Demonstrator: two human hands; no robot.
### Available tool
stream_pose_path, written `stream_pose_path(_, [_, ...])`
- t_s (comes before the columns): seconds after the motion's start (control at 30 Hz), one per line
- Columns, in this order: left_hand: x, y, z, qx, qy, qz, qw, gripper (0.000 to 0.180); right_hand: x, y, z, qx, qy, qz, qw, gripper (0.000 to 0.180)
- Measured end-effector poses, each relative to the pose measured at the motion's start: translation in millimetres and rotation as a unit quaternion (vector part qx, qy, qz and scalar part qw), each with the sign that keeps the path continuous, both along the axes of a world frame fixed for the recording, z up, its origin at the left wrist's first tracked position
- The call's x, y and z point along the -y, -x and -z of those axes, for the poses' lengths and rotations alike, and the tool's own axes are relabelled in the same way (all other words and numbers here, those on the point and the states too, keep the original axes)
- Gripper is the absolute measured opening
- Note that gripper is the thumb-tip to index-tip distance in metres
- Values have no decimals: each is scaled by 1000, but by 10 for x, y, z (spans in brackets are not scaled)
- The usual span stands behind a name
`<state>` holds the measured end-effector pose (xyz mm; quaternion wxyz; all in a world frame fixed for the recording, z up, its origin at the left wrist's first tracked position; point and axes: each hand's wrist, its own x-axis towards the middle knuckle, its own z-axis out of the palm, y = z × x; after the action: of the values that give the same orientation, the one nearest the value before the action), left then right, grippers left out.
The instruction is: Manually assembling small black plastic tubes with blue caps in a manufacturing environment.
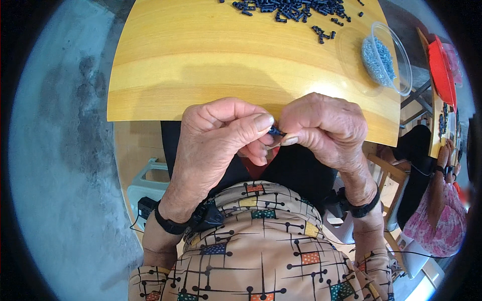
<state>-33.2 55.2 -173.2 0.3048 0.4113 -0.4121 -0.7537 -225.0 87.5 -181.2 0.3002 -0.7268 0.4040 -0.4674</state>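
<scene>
Just off the table's near edge, my two hands meet over my lap. Between thumb and fingers my left hand (pixel 221 128) pinches a small dark blue plastic piece (pixel 274 131), mostly covered by the fingertips. My right hand (pixel 324 125) is closed in a pinch at the right end of that piece; whether it grips the piece itself or something tiny at its end is hidden. More dark pieces of this sort lie in a loose pile (pixel 301 7) at the table's far side. A clear round tub (pixel 401 62) of small shiny silvery bits stands at the right.
The yellow wood-grain table (pixel 201 55) ends just beyond my hands. A few loose dark pieces (pixel 321 35) lie nearer than the pile. A pale plastic stool (pixel 145 185) is at my left. On the right, another person in a pink top (pixel 437 220) sits at a table with a red tray (pixel 442 72).
</scene>
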Motion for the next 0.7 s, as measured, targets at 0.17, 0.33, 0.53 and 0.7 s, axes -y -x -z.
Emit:
stream_pose_path(0.17, [-28, 11, 2, -32, -13, -6, 999, 16, 18, -4, -46, 16, -38, -11, 999, 12])
stream_pose_path(0.33, [-27, 23, -20, -34, 13, -3, 999, 17, -38, -34, 82, 231, -247, -30, 941, 15])
stream_pose_path(0.53, [-53, 31, -25, -25, 75, -1, 997, 14, 4, -27, 99, 225, -244, -65, 941, 17])
stream_pose_path(0.7, [-30, 64, -13, -12, 77, -18, 997, 12, -51, -89, 177, 309, -306, -51, 899, 17])
